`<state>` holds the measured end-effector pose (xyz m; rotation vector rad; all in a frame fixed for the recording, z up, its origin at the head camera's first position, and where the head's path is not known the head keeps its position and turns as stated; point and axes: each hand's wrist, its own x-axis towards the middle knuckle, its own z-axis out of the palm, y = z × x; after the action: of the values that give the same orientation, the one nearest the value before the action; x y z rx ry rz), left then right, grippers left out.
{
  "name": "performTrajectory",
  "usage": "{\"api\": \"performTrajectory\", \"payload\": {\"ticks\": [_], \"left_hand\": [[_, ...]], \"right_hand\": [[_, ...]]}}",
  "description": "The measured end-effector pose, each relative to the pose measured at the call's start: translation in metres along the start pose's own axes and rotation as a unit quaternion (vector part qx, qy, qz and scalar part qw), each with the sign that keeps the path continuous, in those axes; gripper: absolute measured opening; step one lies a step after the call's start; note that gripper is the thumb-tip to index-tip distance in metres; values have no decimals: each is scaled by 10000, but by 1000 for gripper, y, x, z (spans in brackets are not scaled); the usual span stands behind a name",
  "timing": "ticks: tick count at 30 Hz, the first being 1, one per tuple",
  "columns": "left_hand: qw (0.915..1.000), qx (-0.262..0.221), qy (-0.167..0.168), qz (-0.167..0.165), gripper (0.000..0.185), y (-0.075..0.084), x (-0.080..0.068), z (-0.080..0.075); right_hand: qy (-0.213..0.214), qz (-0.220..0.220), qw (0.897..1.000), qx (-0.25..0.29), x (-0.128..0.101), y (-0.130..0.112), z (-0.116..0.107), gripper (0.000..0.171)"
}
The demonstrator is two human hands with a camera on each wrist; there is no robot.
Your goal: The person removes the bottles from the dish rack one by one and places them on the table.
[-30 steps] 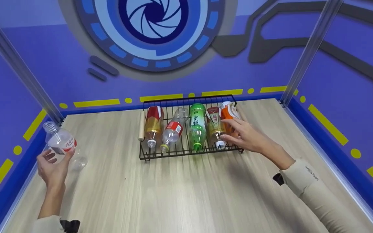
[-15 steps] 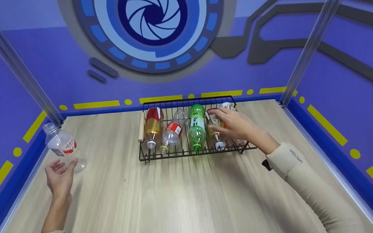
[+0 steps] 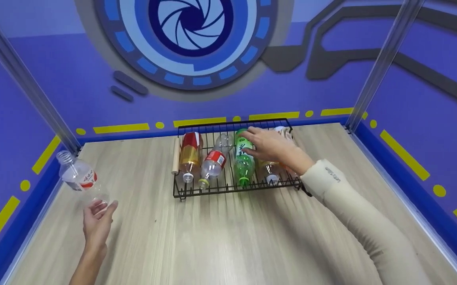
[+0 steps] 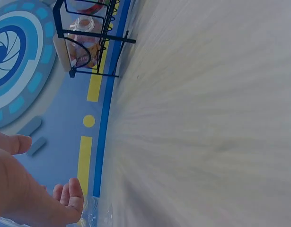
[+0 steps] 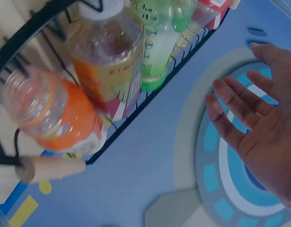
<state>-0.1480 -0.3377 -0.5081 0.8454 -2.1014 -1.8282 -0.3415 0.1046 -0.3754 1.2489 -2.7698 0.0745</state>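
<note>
Pale wood-grain desk (image 3: 228, 237) with a wire rack and one loose bottle on it.

The desk is edged by a blue border with yellow markings on the left, far and right sides. A black wire rack (image 3: 181, 193) stands at the far middle, close to the back edge, and carries five bottles lying side by side, caps toward the near side. A light wooden handle (image 3: 176, 155) runs along the rack's left end. Well apart from the rack, at the near left by the blue border, a clear uncapped bottle (image 3: 79, 176) with a red-and-white label stands tilted on the desk.
</note>
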Motion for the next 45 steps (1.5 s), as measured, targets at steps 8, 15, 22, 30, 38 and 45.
{"api": "performTrajectory", "payload": {"ticks": [8, 15, 22, 30, 38, 45], "left_hand": [[9985, -107, -500, 181, 66, 1, -13, 30], [9890, 45, -1234, 810, 44, 23, -14, 71], [9785, -48, -1702, 1160, 48, 42, -11, 109], [9752, 95, -1818, 1259, 58, 46, -12, 124], [9729, 14, -1910, 1306, 59, 40, -11, 125], [9735, -38, -1896, 1278, 59, 38, -10, 124]], "right_hand": [[-116, -187, 9998, 5, 32, -15, 30, 47], [-370, -159, 9992, -5, 49, -23, 45, 56], [-438, -153, 9989, -34, 61, -30, 58, 68], [-682, -48, 9975, -149, 69, -36, 71, 77], [-236, -239, 9988, -345, 74, -37, 79, 69], [32, -501, 9941, -958, 76, -35, 83, 67]]}}
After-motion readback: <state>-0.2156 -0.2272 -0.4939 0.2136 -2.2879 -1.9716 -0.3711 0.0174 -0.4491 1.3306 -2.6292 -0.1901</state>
